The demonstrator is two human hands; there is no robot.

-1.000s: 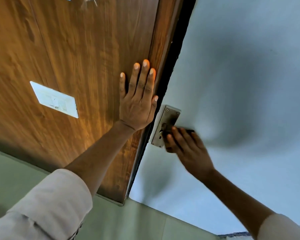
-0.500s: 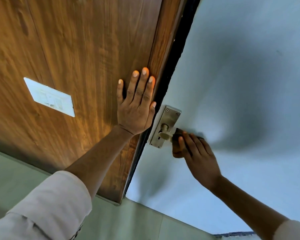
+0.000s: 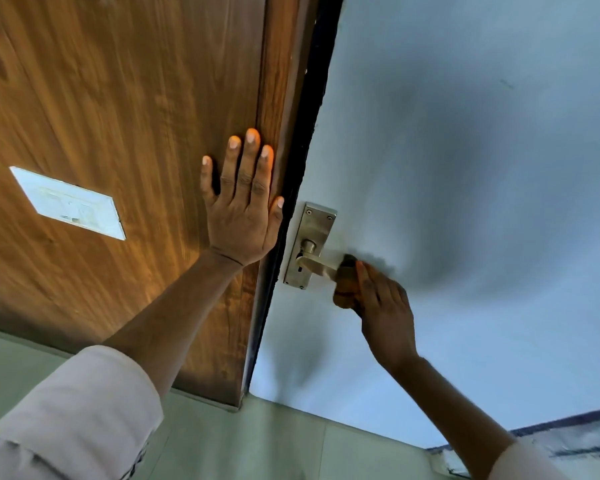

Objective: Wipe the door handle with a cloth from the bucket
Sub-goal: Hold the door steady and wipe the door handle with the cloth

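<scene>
A metal lever door handle (image 3: pixel 317 263) on a steel backplate (image 3: pixel 312 230) is fixed to the pale blue door (image 3: pixel 465 168). My right hand (image 3: pixel 383 303) is wrapped around a brown cloth (image 3: pixel 345 289) at the free end of the lever, so the lever's tip is hidden under it. My left hand (image 3: pixel 245 202) lies flat, fingers spread, on the brown wooden panel (image 3: pixel 118 98) just left of the dark door gap. The bucket is out of view.
A white switch plate (image 3: pixel 68 204) is mounted on the wooden panel to the left. A dark gap (image 3: pixel 302 168) runs between the wood frame and the blue door. Pale green floor (image 3: pixel 257 441) lies below.
My right hand has slid the cloth outward along the lever, from against the backplate to its free end, uncovering the spindle and lever. My left hand stays pressed on the wood.
</scene>
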